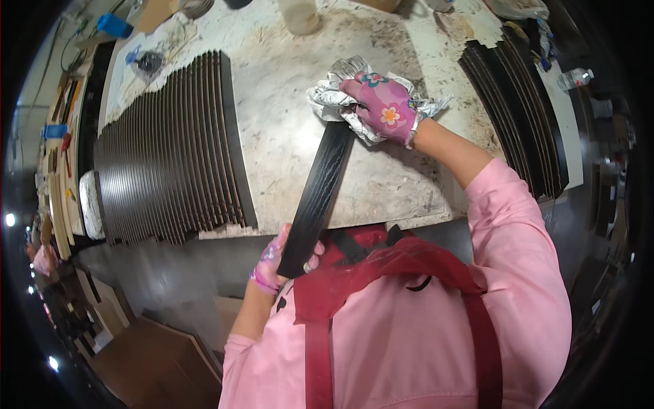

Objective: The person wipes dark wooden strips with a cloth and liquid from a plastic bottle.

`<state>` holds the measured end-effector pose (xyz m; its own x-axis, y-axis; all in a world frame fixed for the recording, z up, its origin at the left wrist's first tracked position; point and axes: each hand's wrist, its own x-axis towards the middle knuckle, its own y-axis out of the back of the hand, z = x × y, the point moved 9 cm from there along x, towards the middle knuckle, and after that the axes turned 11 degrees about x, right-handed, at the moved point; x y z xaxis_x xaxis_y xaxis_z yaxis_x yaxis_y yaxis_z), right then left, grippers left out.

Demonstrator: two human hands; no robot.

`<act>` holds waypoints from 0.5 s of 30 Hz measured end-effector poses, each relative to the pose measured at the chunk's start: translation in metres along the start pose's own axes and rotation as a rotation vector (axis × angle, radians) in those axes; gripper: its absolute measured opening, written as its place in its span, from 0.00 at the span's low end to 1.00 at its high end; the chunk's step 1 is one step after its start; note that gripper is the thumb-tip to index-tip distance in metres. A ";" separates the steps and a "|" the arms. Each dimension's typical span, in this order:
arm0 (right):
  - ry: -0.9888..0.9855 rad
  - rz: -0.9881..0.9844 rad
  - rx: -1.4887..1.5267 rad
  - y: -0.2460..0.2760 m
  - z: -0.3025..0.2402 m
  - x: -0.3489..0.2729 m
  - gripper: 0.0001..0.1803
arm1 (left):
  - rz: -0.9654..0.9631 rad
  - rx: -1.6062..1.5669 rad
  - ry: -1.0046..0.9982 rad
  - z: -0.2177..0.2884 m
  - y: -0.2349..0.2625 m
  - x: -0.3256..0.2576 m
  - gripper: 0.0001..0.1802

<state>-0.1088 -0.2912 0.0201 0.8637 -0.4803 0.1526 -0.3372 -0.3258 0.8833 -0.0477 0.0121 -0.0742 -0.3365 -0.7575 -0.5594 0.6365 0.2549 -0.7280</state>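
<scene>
Left slats [170,157]: dark, ranked closely toward the surface's [286,123] left edge, probably to save room.
Left hand [270,258]: gloved, curled round the black strip's near end past the near edge, seemingly steadying it.
Black strip [318,194]: slants between the 2 hands.
Crumpled wad [323,102]: pale, at the strip's far end.
Right hand [390,109]: gloved, clutching the wad; fingertips partly hidden, contact beneath unclear.
Right slats [521,112]: dark, bunched by the right edge.
</scene>
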 end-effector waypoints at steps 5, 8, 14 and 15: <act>-0.234 -0.121 0.140 -0.048 0.074 0.015 0.26 | 0.046 -0.098 0.009 0.006 -0.003 0.014 0.34; -0.295 0.015 -0.032 0.009 0.148 0.035 0.23 | 0.005 -0.153 0.074 0.021 -0.024 0.027 0.34; -0.107 -0.057 0.212 -0.009 0.031 0.016 0.15 | -0.338 -0.076 -0.082 0.049 -0.047 0.074 0.33; -0.156 -0.282 0.161 -0.038 -0.016 0.001 0.14 | -0.381 -0.101 -0.062 0.049 -0.046 0.073 0.31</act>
<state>-0.0887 -0.2659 -0.0064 0.8677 -0.4678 -0.1679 -0.1589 -0.5811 0.7982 -0.0674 -0.0850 -0.0619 -0.4912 -0.8432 -0.2188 0.4014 0.0038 -0.9159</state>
